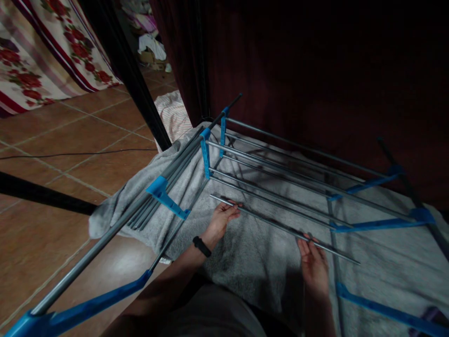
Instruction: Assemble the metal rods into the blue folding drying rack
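Note:
A thin grey metal tube (271, 221) is held level between my two hands, above a grey blanket. My left hand (223, 219), with a black band on its wrist, pinches the tube near its left end. Toward the other end, my right hand (313, 264) grips it with the fingertips. Just beyond the tube stands a rack frame of grey tubes with blue plastic brackets (205, 154); several cross tubes (280, 164) span its far part. Another blue bracket (166, 199) sits on the left rail, nearer to me. Both ends of the held tube are apart from the brackets.
Several loose grey tubes (140, 217) lie on the blanket (252, 262) beneath the left rail. Dark posts (129, 70) and a dark red curtain (280, 70) surround the area. Left is a tiled floor (87, 173) with a thin black cable (80, 154) and a floral cloth (52, 51).

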Demonstrator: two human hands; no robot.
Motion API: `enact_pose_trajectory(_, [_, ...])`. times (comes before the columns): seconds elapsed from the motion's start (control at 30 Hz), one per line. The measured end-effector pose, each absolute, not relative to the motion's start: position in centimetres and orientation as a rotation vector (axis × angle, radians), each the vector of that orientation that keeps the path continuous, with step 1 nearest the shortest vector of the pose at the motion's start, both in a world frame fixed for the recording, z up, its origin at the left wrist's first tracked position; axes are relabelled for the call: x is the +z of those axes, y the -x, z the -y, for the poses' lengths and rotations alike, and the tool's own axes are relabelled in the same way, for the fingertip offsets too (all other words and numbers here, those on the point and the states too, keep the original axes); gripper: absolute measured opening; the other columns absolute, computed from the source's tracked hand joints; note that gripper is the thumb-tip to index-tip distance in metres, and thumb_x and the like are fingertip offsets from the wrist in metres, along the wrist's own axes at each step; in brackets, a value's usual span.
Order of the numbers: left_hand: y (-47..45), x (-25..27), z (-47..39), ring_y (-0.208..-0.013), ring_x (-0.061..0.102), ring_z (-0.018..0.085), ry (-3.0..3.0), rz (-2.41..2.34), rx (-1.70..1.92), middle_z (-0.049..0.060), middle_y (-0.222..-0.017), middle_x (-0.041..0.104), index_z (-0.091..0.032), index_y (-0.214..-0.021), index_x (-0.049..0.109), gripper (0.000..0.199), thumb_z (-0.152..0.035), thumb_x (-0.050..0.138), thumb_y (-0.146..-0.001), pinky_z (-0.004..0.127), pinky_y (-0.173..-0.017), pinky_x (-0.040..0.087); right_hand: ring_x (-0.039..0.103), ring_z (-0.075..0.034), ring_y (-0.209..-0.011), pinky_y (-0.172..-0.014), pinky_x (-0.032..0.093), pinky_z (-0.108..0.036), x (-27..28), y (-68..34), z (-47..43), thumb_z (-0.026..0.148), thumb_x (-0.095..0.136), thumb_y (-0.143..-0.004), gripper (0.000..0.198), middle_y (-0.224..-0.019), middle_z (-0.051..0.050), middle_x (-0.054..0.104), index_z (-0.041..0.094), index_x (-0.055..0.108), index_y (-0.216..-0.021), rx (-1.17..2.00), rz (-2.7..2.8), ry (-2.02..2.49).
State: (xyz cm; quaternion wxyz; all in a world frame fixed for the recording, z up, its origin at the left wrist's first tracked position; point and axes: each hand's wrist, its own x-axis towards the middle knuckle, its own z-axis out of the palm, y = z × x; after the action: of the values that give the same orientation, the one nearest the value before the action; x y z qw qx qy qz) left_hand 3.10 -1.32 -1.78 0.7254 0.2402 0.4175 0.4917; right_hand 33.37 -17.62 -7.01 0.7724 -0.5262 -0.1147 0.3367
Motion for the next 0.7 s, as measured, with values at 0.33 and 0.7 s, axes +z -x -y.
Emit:
enact_pose_trajectory(0.33, [-3.1, -1.6, 1.8, -0.086, 0.077, 0.021, -0.549, -0.913, 0.995, 0.008, -0.093, 0.079, -0.014, -0.094, 0.074, 0.046, -0.04, 0.099, -0.066, 0.031, -0.078, 0.061, 0.08, -0.02, -0.096, -0.109, 0.06, -0.045, -6.8, -28.4, 14.7, 0.027, 0.089, -0.078, 0.018, -0.101, -0.002, 0.082, 0.025, 0.077, -0.091, 0.899, 0.204, 1.117])
enact_pose_trajectory(0.7, [-2.8, -1.1, 2.7, -0.066, 0.063, 0.018, -1.154, -1.043, 0.795, 0.004, -0.071, 0.069, -0.019, -0.078, 0.074, 0.03, -0.047, 0.081, -0.084, 0.031, -0.068, 0.05, 0.077, -0.019, -0.109, -0.109, 0.06, -0.04, -6.5, -28.3, 14.8, 0.029, 0.091, -0.077, 0.023, -0.105, -0.003, 0.081, 0.024, 0.078, -0.095, 0.869, 0.215, 1.13])
